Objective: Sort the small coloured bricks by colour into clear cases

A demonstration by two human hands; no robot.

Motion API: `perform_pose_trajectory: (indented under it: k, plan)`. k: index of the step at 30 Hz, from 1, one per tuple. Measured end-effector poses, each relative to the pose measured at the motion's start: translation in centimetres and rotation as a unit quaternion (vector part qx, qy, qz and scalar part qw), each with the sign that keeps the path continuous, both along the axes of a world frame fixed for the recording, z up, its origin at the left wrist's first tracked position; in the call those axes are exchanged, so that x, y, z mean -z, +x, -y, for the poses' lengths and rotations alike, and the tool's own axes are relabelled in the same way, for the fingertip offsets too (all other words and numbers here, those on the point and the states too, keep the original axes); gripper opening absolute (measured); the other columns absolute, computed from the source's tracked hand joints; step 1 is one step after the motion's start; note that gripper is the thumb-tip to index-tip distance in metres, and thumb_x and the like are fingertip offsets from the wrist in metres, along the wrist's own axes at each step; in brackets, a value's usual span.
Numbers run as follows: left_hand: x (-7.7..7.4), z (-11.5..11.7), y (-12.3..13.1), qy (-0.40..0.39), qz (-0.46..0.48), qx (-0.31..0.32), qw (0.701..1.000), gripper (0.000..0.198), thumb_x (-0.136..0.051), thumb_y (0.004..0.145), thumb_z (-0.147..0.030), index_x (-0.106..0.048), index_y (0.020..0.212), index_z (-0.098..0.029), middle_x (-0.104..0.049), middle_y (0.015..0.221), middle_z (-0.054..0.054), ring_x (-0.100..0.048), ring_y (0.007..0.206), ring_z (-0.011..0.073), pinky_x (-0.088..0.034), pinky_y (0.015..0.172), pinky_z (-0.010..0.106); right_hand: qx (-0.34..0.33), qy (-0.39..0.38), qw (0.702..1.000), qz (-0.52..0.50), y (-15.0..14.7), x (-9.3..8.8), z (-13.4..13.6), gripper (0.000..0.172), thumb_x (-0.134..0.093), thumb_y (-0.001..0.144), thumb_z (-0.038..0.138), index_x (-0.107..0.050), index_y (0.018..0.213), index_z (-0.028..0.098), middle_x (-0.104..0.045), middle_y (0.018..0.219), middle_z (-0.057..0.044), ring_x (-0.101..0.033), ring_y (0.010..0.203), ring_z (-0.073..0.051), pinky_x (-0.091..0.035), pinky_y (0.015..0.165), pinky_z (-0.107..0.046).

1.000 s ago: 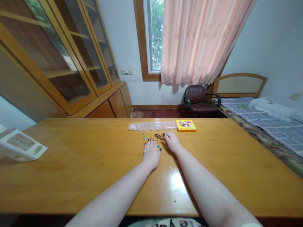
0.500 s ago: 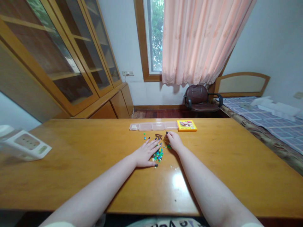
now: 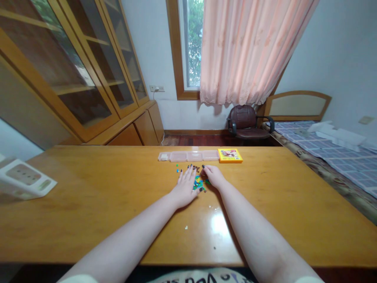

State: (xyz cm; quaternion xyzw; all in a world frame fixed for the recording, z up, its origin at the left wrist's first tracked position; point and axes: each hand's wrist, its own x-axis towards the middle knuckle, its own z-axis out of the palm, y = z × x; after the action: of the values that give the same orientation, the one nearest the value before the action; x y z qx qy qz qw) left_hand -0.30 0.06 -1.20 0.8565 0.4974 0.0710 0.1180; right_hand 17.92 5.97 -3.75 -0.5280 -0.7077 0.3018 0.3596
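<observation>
My left hand (image 3: 185, 188) lies palm down on the table with its fingers stretched out. Its thumb and side border a pile of small green, blue and yellow building bricks (image 3: 198, 183), partly covering it. My right hand (image 3: 214, 176) rests on the far side, fingers curled inward beside the pile; what its fingertips hold, if anything, is hidden. Between the two hands' fingertips sit several brown bricks (image 3: 197, 169). A green brick (image 3: 177, 165) and a blue brick (image 3: 178, 171) lie apart to the left.
Behind the hands stands a clear compartment tray (image 3: 179, 156), touching a yellow box (image 3: 230, 155) at its right end. Small white pieces (image 3: 210, 206) are scattered nearer me, one white piece (image 3: 186, 227) farther forward. A white appliance (image 3: 26, 177) stands at the table's left.
My left hand has swung so its fingers point farther forward, and the pile under its thumb has been gathered toward the right hand. A white piece now lies nearer me.
</observation>
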Motion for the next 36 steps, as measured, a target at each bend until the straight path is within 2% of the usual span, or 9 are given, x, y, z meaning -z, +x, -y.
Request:
perform_pose_trajectory:
  k: [3,5,9,15,21,24,28,32,36]
  plan:
    - [-0.7,3.3,-1.7,-0.054,-0.007,0.224,0.973,0.096,-0.052,0.075,-0.064,-0.009,0.149,-0.020,-0.005,0.155,0.012,-0.004,0.142,0.0304,-0.005,0.115,0.049,0.027,-0.017,0.999,0.017,0.0,-0.1,0.0,0.040,-0.035,0.090,0.033,-0.060,0.063,0.016,-0.062,0.061,-0.002,-0.056,0.060,-0.014,-0.037,0.059,-0.023]
    - [-0.3,5.2,-2.1,-0.076,-0.028,0.271,0.959,0.097,-0.054,0.073,-0.065,-0.011,0.149,-0.022,-0.008,0.155,0.012,-0.007,0.142,0.0310,-0.004,0.115,0.050,0.044,-0.026,0.998,0.021,0.0,-0.1,0.0,0.041,-0.036,0.090,0.034,-0.060,0.063,0.016,-0.062,0.060,-0.003,-0.056,0.059,-0.014,-0.036,0.058,-0.023]
    - [1.3,5.5,-1.9,-0.044,-0.054,0.133,0.989,0.079,-0.048,0.084,-0.051,-0.014,0.148,-0.021,-0.009,0.155,0.012,-0.006,0.142,0.0299,-0.005,0.113,0.054,0.041,-0.024,0.999,0.021,0.0,0.1,-0.1,0.041,-0.036,0.091,0.035,-0.061,0.064,0.016,-0.063,0.062,-0.003,-0.057,0.060,-0.014,-0.037,0.060,-0.023]
    - [2.1,-1.2,-2.9,0.043,-0.070,-0.105,0.991,0.067,-0.042,0.088,-0.046,-0.024,0.145,-0.016,-0.011,0.154,0.016,-0.007,0.142,0.0317,-0.003,0.111,0.058,0.027,-0.012,0.999,0.015,0.2,0.5,-0.2,0.043,-0.036,0.091,0.037,-0.061,0.064,0.016,-0.064,0.064,-0.003,-0.057,0.061,-0.014,-0.038,0.060,-0.023]
    - [2.1,-5.9,-3.1,0.011,0.020,-0.163,0.986,0.064,-0.040,0.089,-0.044,-0.026,0.144,-0.014,-0.012,0.153,0.018,-0.014,0.141,0.0309,-0.014,0.112,0.054,0.031,-0.017,0.999,-0.003,0.1,0.6,-0.2,0.044,-0.035,0.091,0.039,-0.061,0.064,0.016,-0.064,0.064,-0.004,-0.057,0.060,-0.014,-0.038,0.058,-0.023]
    - [2.1,-7.0,-3.5,0.039,0.142,-0.196,0.969,0.051,-0.034,0.092,-0.036,-0.039,0.137,-0.015,-0.032,0.148,0.015,-0.028,0.138,0.0255,-0.023,0.112,0.046,0.034,-0.016,0.999,0.003,0.1,0.5,-0.1,0.041,-0.037,0.090,0.038,-0.061,0.065,0.016,-0.064,0.063,-0.003,-0.057,0.060,-0.015,-0.037,0.058,-0.023]
    - [2.0,-7.3,-5.5,0.066,0.239,-0.148,0.957,0.039,-0.036,0.086,-0.022,-0.059,0.117,-0.015,-0.061,0.121,0.010,-0.054,0.115,0.0198,-0.041,0.103,0.037,0.037,0.000,0.999,0.027,-0.1,0.2,0.2,0.038,-0.038,0.090,0.037,-0.060,0.067,0.017,-0.062,0.063,-0.002,-0.055,0.061,-0.015,-0.035,0.057,-0.023]
    - [1.3,-6.7,-6.5,0.082,0.196,-0.047,0.976,0.038,-0.039,0.078,-0.012,-0.068,0.102,-0.020,-0.065,0.113,0.004,-0.056,0.110,0.0181,-0.041,0.103,0.036,0.010,0.032,0.997,0.073,-0.7,-0.4,0.5,0.029,-0.043,0.087,0.029,-0.063,0.071,0.017,-0.065,0.070,-0.003,-0.056,0.067,-0.016,-0.036,0.060,-0.023]
    - [0.6,-5.9,-5.0,0.070,0.106,0.030,0.991,0.039,-0.044,0.079,-0.013,-0.069,0.105,-0.026,-0.065,0.114,0.001,-0.055,0.110,0.0186,-0.039,0.103,0.037,-0.045,0.065,0.992,0.097,-1.1,-0.8,0.7,0.022,-0.048,0.083,0.019,-0.070,0.083,0.019,-0.069,0.085,-0.004,-0.059,0.080,-0.017,-0.041,0.074,-0.026]
